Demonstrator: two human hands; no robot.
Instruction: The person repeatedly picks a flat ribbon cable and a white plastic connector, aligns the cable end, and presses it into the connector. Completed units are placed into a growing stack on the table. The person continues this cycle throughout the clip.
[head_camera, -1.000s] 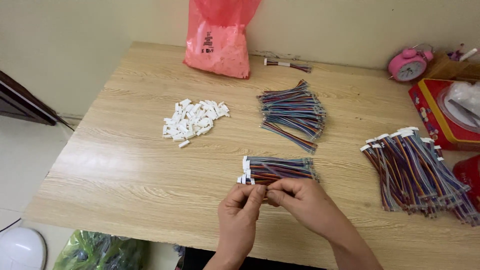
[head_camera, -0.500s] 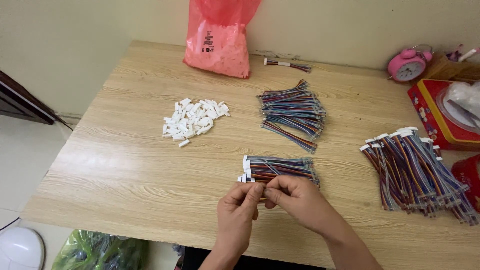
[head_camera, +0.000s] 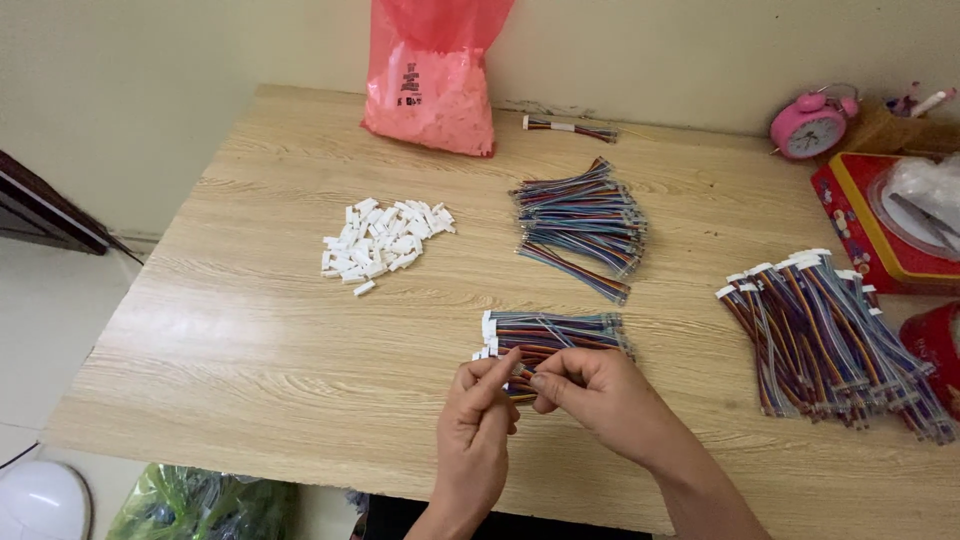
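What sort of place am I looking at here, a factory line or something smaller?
Probably a home or small-room workbench for hand assembly, not a factory line: a plain wooden table against a wall, with a pink alarm clock, a heap of white connector housings and bundles of coloured wire leads.

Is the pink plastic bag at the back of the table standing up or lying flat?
Standing up: the pink bag rises against the wall, its bulging bottom resting on the table.

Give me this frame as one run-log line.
left hand: pinching small part | right hand: pinching wire end | contact: fingertips meet over small wire bundle | nearby: white connector pile, table
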